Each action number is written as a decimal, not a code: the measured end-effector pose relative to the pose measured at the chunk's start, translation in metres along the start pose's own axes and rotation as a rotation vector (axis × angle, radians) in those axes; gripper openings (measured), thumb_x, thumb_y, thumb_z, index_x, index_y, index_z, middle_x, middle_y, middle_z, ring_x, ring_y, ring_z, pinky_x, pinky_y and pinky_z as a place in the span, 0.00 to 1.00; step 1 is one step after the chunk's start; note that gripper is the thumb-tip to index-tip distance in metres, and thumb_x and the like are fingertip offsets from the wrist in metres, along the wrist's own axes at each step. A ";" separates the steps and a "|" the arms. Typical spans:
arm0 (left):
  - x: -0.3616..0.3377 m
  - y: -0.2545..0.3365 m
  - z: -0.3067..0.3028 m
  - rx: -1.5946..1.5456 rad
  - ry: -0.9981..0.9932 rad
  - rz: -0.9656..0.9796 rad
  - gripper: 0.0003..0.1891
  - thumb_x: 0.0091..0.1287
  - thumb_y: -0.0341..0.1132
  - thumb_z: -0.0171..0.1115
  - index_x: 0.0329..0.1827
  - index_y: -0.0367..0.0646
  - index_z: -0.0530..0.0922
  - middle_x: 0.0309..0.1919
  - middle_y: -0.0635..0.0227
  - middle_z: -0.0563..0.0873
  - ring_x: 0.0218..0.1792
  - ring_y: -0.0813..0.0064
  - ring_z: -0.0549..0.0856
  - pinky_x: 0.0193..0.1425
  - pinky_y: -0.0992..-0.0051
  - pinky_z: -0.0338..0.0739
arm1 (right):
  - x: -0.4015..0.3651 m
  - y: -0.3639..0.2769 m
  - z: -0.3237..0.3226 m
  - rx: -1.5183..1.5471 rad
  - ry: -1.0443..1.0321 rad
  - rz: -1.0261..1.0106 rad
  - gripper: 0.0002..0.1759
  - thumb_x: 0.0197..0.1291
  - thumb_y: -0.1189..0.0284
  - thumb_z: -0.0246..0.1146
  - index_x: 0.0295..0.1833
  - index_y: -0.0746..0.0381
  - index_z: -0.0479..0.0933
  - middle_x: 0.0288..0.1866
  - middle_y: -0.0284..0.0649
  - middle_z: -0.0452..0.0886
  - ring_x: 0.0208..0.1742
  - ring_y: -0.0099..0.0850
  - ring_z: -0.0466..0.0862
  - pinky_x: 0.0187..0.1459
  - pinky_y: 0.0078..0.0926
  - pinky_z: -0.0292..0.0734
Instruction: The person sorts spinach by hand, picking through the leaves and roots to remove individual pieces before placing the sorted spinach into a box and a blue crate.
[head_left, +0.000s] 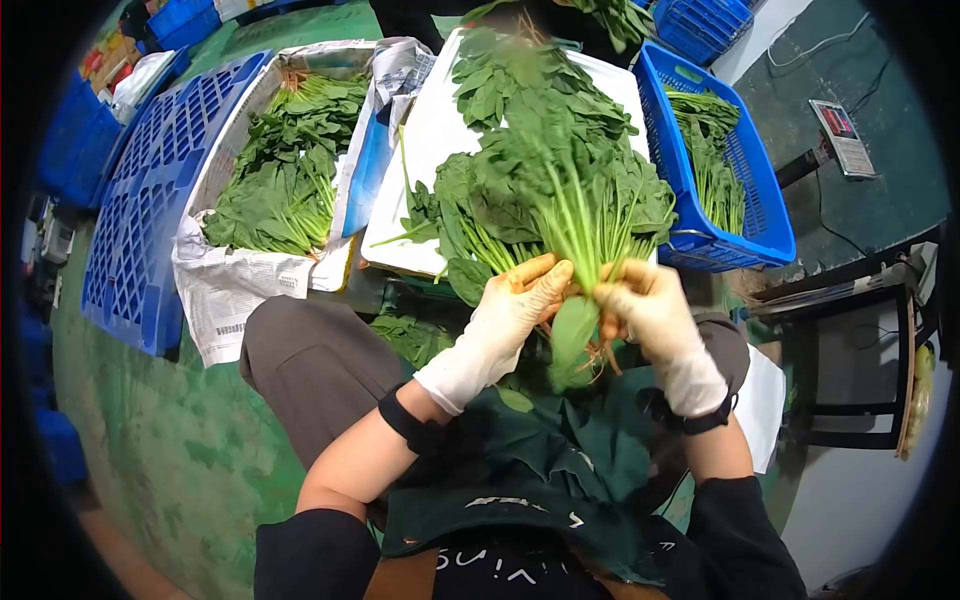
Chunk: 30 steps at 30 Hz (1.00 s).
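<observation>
A bunch of leafy greens (570,210) is held upright over my lap, its leaves pointing away from me and its reddish roots toward me. My left hand (515,315), in a white glove, is closed round the stems near the roots. My gloved right hand (650,315) pinches at the stem bases from the other side. One loose leaf (573,335) hangs down between both hands. Behind the bunch, more greens (500,85) lie piled on a white board (400,210).
At the left, a newspaper-lined crate (215,270) holds greens, beside a blue slatted pallet (150,190). A blue basket (770,215) with greens stands at the right, near a scale (845,140). Fallen leaves (410,335) lie low between my knees. Part of another person (405,20) shows at the top.
</observation>
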<state>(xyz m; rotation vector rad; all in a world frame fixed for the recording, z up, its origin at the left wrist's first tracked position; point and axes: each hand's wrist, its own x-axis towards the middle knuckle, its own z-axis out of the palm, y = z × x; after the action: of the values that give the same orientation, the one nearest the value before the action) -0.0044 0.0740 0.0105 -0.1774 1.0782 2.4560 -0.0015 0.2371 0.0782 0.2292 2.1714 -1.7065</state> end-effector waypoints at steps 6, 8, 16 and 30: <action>-0.003 0.000 -0.004 0.179 -0.003 0.054 0.13 0.60 0.40 0.68 0.39 0.40 0.77 0.29 0.73 0.83 0.30 0.86 0.77 0.31 0.85 0.67 | -0.007 0.035 0.022 0.180 0.082 -0.080 0.14 0.59 0.70 0.65 0.44 0.70 0.77 0.27 0.34 0.80 0.23 0.18 0.77 0.25 0.14 0.71; -0.009 0.000 0.004 0.123 -0.001 0.122 0.14 0.60 0.38 0.68 0.41 0.39 0.76 0.29 0.71 0.83 0.31 0.85 0.78 0.35 0.84 0.70 | -0.009 0.037 0.029 0.195 0.124 -0.085 0.13 0.58 0.70 0.66 0.41 0.70 0.78 0.27 0.34 0.80 0.23 0.18 0.78 0.26 0.13 0.72; -0.007 -0.001 0.001 0.067 0.127 0.195 0.14 0.60 0.28 0.66 0.46 0.38 0.73 0.36 0.65 0.85 0.37 0.79 0.83 0.39 0.81 0.79 | -0.017 0.064 0.066 0.094 0.515 -0.445 0.07 0.59 0.75 0.64 0.38 0.69 0.76 0.32 0.34 0.80 0.28 0.18 0.78 0.30 0.14 0.72; -0.009 -0.003 -0.004 0.538 0.186 0.428 0.23 0.52 0.22 0.68 0.52 0.36 0.71 0.36 0.71 0.78 0.38 0.85 0.79 0.41 0.86 0.77 | 0.021 0.035 0.043 0.024 0.255 -0.318 0.15 0.52 0.68 0.70 0.41 0.67 0.80 0.29 0.34 0.81 0.25 0.20 0.77 0.29 0.17 0.72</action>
<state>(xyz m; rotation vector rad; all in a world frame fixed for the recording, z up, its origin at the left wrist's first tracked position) 0.0047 0.0695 0.0082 -0.0014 1.9868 2.4193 -0.0003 0.2025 0.0298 0.1171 2.4817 -1.9674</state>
